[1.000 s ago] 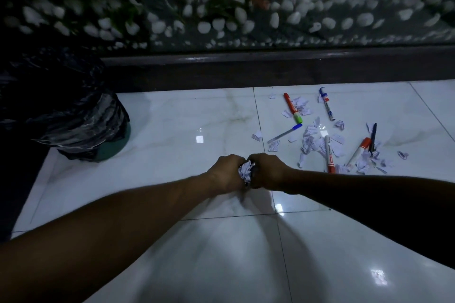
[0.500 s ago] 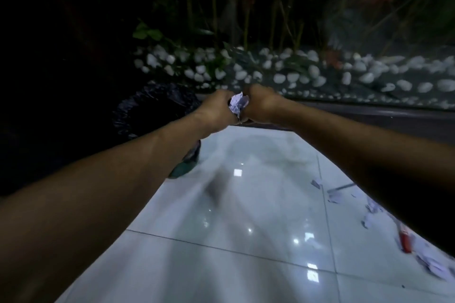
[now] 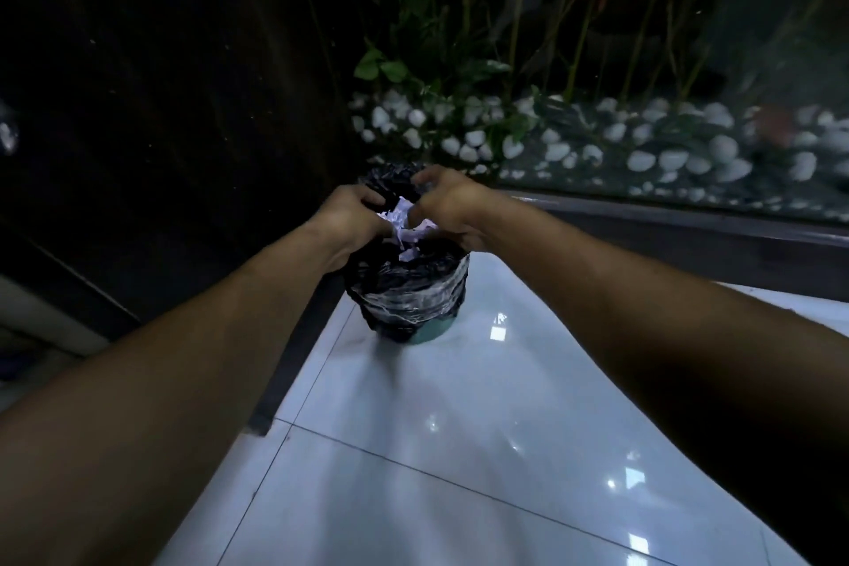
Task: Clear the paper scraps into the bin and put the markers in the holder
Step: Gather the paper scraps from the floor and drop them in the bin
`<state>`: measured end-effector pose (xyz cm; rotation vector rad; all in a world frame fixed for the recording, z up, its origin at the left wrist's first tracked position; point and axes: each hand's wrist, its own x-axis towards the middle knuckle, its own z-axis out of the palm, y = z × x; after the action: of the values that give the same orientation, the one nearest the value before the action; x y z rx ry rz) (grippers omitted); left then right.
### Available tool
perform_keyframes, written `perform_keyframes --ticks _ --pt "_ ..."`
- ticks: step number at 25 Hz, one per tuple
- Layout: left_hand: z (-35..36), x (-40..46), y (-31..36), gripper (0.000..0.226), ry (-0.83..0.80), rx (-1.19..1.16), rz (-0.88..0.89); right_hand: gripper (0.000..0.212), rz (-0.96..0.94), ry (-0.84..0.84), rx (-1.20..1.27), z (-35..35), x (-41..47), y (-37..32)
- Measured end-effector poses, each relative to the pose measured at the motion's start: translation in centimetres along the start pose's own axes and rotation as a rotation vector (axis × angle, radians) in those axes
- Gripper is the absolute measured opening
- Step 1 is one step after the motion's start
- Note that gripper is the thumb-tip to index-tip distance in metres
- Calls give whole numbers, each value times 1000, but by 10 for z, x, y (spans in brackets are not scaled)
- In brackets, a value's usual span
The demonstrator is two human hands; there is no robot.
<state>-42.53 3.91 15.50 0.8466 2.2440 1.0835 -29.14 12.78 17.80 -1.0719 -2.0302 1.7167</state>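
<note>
**Both hands over the bin mouth with paper scraps**

Position of hands. The left hand (image 3: 351, 216) and the right hand (image 3: 448, 202) are held side by side above the open top of the bin (image 3: 413, 294). Both forearms extend from the lower corners of the head view and converge at the bin.

State of hands. The left hand has its fingers curled down, with scraps (image 3: 406, 228) against them at the inner side. The right hand has its fingers bent and spread loosely, tips pointing down toward the scraps. Whether either hand grips the paper or only touches it cannot be told: the fingertips are hidden behind the knuckles and the frame is dim.

Scraps. The white crumpled scraps sit in the gap between the two hands, directly over the bin mouth. The lowest pieces lie at or just inside the rim.

Bin. The bin stands on the white tiled floor (image 3: 459, 450), near its left edge. A black liner (image 3: 404, 308) is folded over the rim and covers most of the outer wall; a teal base shows below it.

Surroundings. Beyond the bin lies a bed of white pebbles (image 3: 643, 152) with green plants (image 3: 390, 64).
</note>
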Motion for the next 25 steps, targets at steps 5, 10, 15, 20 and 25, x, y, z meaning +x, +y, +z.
perform_keyframes --ticks 5,10,15,20,25 --pt "0 -2 3 61 8 42 -75 43 5 31 -5 -3 0 7" --pt "25 -23 40 47 23 9 44 26 -56 163 -9 -46 -27 15" --pt "87 -60 95 40 -24 113 280 10 -3 296 -343 -144 -93 54" --pt "163 -107 134 53 -278 256 444 7 294 161 -678 -238 -176 99" --pt "232 -152 148 57 -496 426 579 33 453 55 -784 -289 -215 139"
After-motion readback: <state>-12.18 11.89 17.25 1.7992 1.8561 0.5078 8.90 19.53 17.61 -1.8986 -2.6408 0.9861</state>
